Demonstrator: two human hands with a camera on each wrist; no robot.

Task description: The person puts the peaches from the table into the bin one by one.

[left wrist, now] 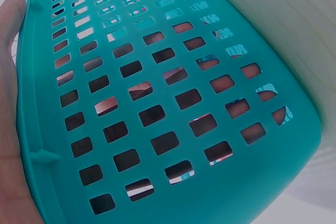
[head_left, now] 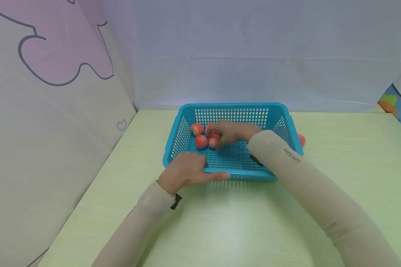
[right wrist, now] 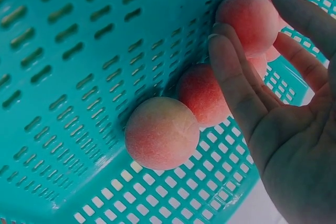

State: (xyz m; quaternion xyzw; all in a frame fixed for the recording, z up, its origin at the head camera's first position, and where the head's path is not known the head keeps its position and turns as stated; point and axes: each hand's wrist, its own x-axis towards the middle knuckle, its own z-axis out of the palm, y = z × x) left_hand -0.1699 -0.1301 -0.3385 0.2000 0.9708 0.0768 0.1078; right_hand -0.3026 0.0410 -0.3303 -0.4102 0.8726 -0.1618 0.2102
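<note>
A blue plastic basket [head_left: 220, 172] with grid holes stands on the table. My left hand [head_left: 187, 168] grips its near rim toward the left, thumb lying along the outside. Up close in the left wrist view, part of that hand [left wrist: 13, 129] borders the perforated basket wall [left wrist: 173, 98]. My right hand [head_left: 232, 132] reaches inside the basket among several red-yellow peaches [head_left: 201, 141]. In the right wrist view, its extended fingers [right wrist: 231, 72] lie spread about one peach [right wrist: 249, 22], without a firm grasp. Another peach [right wrist: 161, 134] rests nearby, on the basket floor against the wall.
Outside the basket's right wall, part of another peach [head_left: 301, 139] shows. Pale green tabletop [head_left: 200, 226] extends around the basket. White sheeting [head_left: 237, 55] rises behind, and a printed sheet [head_left: 60, 129] borders the left side.
</note>
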